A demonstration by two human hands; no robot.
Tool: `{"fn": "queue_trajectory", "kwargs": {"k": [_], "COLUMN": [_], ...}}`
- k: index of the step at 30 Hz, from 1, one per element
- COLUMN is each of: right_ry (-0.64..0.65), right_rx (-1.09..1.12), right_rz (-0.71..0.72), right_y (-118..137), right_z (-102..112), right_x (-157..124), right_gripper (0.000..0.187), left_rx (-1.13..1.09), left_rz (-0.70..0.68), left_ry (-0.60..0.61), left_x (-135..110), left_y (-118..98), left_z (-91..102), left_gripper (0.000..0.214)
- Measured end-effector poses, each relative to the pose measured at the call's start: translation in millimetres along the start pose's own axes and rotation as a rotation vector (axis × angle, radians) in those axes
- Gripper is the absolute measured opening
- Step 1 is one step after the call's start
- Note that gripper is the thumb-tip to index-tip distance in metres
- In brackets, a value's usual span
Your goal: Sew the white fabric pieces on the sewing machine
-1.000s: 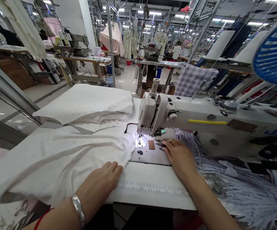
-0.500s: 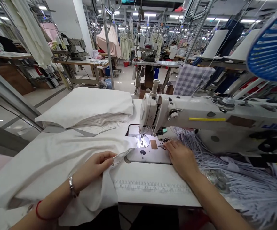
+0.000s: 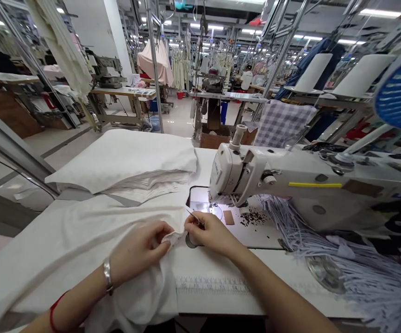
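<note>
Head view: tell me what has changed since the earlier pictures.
The left hand went from lying flat on the white fabric to pinching up its edge. The right hand moved left off the machine bed and now holds a small pointed metal tool at that edge. The folded stack, sewing machine and lilac strips stayed put.

My tally: one left hand [image 3: 138, 249], one right hand [image 3: 212, 233], one sewing machine [image 3: 277, 182]. Also two white thread cones [image 3: 313, 71], one folded white fabric stack [image 3: 120, 162], one silver bangle [image 3: 108, 276], one red wrist cord [image 3: 52, 314].
</note>
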State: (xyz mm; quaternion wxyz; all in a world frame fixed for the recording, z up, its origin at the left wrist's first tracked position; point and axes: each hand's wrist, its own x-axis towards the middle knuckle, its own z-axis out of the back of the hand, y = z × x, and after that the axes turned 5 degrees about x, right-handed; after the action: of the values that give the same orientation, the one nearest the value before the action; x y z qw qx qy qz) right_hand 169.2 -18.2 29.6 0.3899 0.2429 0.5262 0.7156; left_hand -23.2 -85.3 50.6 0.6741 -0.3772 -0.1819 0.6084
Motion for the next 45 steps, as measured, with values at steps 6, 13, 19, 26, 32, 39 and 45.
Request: {"fn": "queue_trajectory", "kwargs": {"k": [6,13,19,26,32,39,45], "right_ry": [-0.034,0.01,0.083,0.086,0.104,0.096,0.102], "right_rx": [0.052,0.087,-0.135,-0.208,-0.189,-0.186,-0.09], "right_rz": [-0.07,-0.006,-0.022,-0.028,-0.031,-0.04,-0.065], "right_y": [-0.2,2.0,6.4,6.9,6.2,6.2,7.5], "right_z": [2.3,4.2,-0.5,0.1,0.2,-1.6,-2.9], "right_x": [-2.7,-20.9,-21.4,-19.6,-20.4,-17.9,-18.8], "right_gripper": [0.013,0.028,0.019,0.018,0.017,0.019,0.023], "left_rx": [-0.073,-0.324,-0.24,-0.165,-0.15,-0.155,-0.139], "left_rz": [-0.001,0.084,0.039,0.008,-0.007,-0.012,-0.025], "left_ry": [0.012,0.077,0.043,0.009,-0.002,-0.005,-0.013], "left_x": [21.8,26.2,26.5,28.3,27.5,28.1,26.4], "left_y": [-10.0,-0.8,1.3,0.5,0.2,3.5,2.7], "left_z": [-8.0,-10.0,-12.2,-13.5,-13.3,-14.8,-16.4], "left_gripper": [0.03,0.039,0.037,0.035,0.032,0.033,0.031]}}
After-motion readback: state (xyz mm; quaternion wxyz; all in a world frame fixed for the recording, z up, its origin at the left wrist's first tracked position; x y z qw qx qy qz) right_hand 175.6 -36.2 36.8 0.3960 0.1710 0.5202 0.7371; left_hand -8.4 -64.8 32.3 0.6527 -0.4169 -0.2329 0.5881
